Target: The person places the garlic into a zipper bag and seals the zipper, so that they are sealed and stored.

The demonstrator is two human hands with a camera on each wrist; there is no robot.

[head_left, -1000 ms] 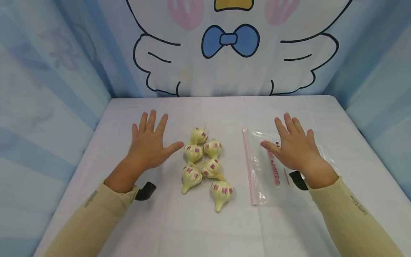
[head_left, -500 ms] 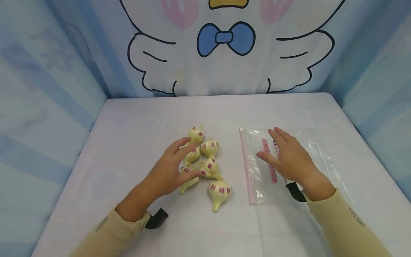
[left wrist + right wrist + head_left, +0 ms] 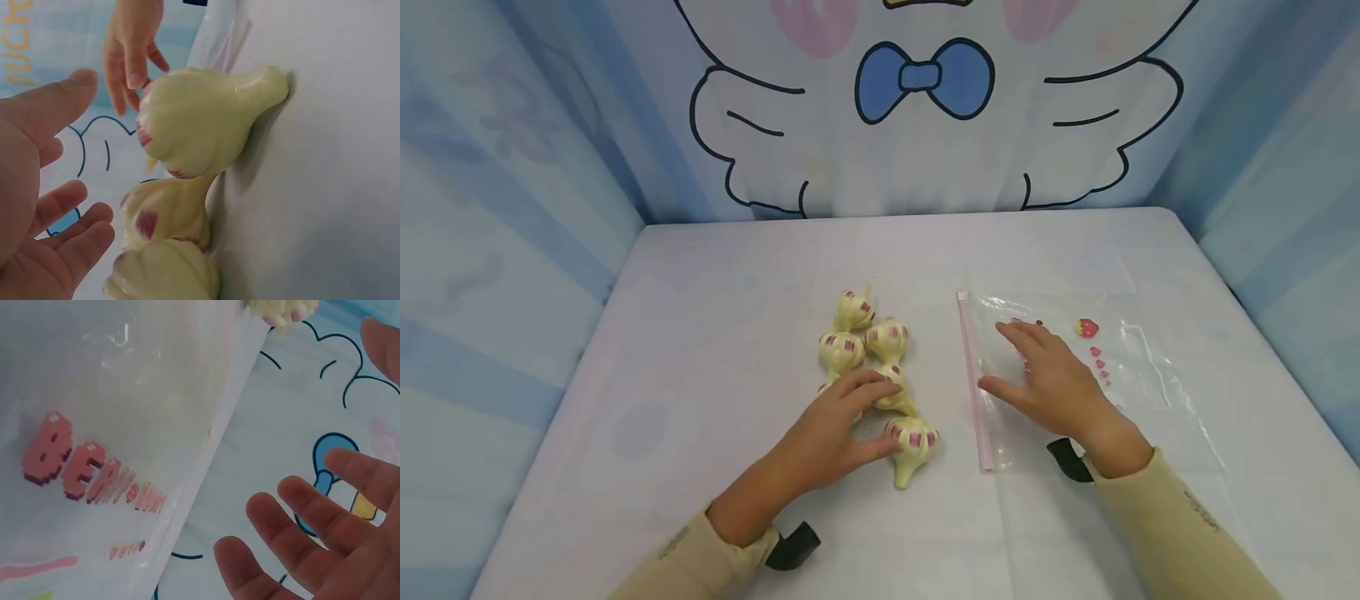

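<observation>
Several garlic bulbs [image 3: 887, 340], pale yellow with purple patches, lie in a cluster mid-table. My left hand [image 3: 831, 433] hovers over the near part of the cluster, fingers spread and relaxed, covering at least one bulb. In the left wrist view a gap shows between that hand and the nearest garlic bulb [image 3: 194, 122]. A clear zip bag [image 3: 1150, 358] with a pink slider edge and red print lies flat at the right. Above the bag my right hand [image 3: 1060, 387] is held with loosely spread fingers. Both hands hold nothing.
A white cloth covers the table [image 3: 715, 333]. Behind it hangs a curtain [image 3: 925, 167] with a cartoon drawing and a blue bow tie. Blue and white curtains [image 3: 497, 250] close in both sides. A dark wrist camera [image 3: 793, 546] sticks out from the left sleeve.
My left hand has moved right and nearer, from beside the cluster to over its near bulbs. My right hand has shifted slightly left and nearer above the bag, its fingers less spread.
</observation>
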